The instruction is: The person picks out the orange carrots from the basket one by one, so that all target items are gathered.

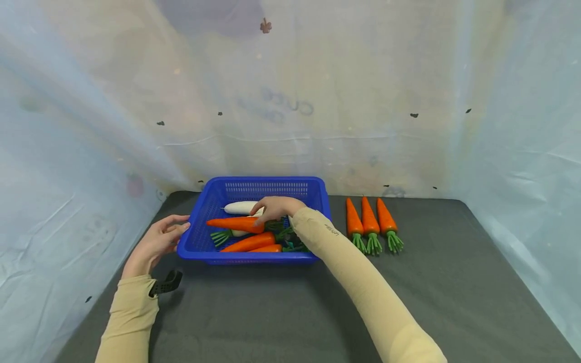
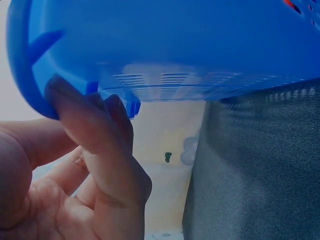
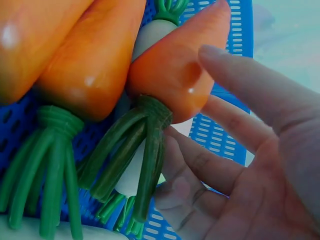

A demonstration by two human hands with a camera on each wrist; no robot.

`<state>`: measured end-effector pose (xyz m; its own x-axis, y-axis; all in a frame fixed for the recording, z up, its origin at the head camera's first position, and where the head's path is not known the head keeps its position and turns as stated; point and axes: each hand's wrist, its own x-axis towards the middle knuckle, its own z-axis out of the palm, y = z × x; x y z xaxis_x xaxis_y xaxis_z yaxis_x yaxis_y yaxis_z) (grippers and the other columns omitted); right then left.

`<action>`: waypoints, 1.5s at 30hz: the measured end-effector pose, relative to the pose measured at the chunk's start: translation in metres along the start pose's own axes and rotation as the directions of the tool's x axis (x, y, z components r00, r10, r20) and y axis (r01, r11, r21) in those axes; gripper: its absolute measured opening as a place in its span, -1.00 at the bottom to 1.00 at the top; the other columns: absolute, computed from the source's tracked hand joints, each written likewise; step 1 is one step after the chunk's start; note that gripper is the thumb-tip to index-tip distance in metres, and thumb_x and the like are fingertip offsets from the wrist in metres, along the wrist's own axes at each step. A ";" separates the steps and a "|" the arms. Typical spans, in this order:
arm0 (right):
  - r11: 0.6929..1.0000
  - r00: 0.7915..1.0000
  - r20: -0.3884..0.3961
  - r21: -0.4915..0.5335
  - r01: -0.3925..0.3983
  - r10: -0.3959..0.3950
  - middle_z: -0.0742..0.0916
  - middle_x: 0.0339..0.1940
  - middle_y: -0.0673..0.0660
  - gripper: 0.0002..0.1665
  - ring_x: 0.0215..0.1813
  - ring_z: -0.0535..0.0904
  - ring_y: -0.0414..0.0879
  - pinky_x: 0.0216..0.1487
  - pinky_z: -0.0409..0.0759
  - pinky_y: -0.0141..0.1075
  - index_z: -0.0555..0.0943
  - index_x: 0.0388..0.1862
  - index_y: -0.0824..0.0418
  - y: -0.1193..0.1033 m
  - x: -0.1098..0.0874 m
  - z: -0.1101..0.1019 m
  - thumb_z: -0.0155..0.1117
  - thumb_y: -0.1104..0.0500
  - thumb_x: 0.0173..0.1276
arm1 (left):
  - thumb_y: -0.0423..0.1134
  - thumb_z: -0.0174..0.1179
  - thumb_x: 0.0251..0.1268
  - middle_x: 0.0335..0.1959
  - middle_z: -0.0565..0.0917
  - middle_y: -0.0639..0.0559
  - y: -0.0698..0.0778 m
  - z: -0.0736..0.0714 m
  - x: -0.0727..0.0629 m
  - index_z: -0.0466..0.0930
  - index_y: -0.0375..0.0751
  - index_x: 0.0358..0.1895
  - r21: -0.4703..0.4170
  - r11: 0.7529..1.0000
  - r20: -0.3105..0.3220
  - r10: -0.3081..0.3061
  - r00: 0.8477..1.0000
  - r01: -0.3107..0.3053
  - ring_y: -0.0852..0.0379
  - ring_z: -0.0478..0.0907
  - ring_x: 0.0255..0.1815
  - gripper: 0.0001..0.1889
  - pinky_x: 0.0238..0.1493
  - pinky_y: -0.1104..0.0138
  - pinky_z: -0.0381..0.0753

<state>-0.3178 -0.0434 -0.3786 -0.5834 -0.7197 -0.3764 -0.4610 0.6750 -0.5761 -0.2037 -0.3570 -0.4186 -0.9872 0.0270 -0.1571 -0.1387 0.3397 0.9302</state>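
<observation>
A blue plastic basket holds several carrots and white radishes. My left hand grips its left rim, thumb and fingers on either side of the edge. Inside the basket, my right hand pinches the thick end of an orange carrot. In the right wrist view the thumb lies on that carrot's side, with fingers behind it. Other carrots lie nearer the front wall. A white radish sits behind the held carrot, and another is partly covered by it.
To the right of the basket, three carrots lie in a row on the dark grey cloth, green stems toward me. Pale plastic sheeting hangs behind the table and along both sides.
</observation>
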 end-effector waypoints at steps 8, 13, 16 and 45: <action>0.999 0.999 -0.020 -0.025 -0.033 0.032 0.57 0.16 0.13 -0.45 0.04 0.53 -0.07 0.13 0.46 -0.18 0.49 0.27 0.10 -0.002 0.004 0.001 0.33 0.04 0.32 | 0.06 0.06 0.41 -0.19 0.66 -0.01 0.000 0.000 0.000 0.18 -0.27 0.40 -0.005 1.000 0.002 0.014 1.000 -0.014 0.10 0.57 -0.35 -0.34 -0.26 0.22 0.61; 0.999 0.999 -0.015 -0.044 -0.030 0.030 0.61 0.10 0.09 -0.47 0.03 0.55 -0.09 0.08 0.49 -0.21 0.50 0.24 0.07 0.001 0.003 0.002 0.33 0.01 0.31 | 0.03 0.06 0.42 -0.21 0.66 0.01 -0.003 0.000 0.002 0.19 -0.26 0.39 -0.014 1.000 -0.005 -0.004 1.000 0.004 0.09 0.57 -0.35 -0.37 -0.29 0.24 0.61; 0.999 1.000 -0.016 -0.043 -0.008 0.007 0.62 0.09 0.10 -0.50 0.03 0.56 -0.09 0.05 0.51 -0.24 0.50 0.23 0.10 0.003 -0.001 -0.001 0.31 0.04 0.33 | 0.02 0.07 0.42 -0.21 0.66 0.00 -0.005 0.000 0.003 0.19 -0.26 0.40 -0.021 1.000 -0.011 -0.012 1.000 0.012 0.08 0.57 -0.35 -0.37 -0.30 0.24 0.61; 0.790 0.982 -0.178 0.593 0.156 -0.060 0.57 0.17 0.21 -0.35 0.17 0.51 0.03 0.16 0.45 -0.03 0.25 0.43 0.22 0.064 -0.091 -0.045 0.17 0.10 0.44 | -0.01 0.03 0.45 -0.21 0.66 0.02 -0.005 -0.005 0.007 0.16 -0.28 0.41 0.008 1.000 -0.005 0.016 1.000 -0.016 0.12 0.58 -0.34 -0.38 -0.29 0.24 0.60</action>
<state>-0.3241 0.0725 -0.3481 -0.6649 -0.7180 -0.2058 -0.0582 0.3245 -0.9441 -0.2099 -0.3630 -0.4223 -0.9897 0.0283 -0.1403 -0.1219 0.3469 0.9299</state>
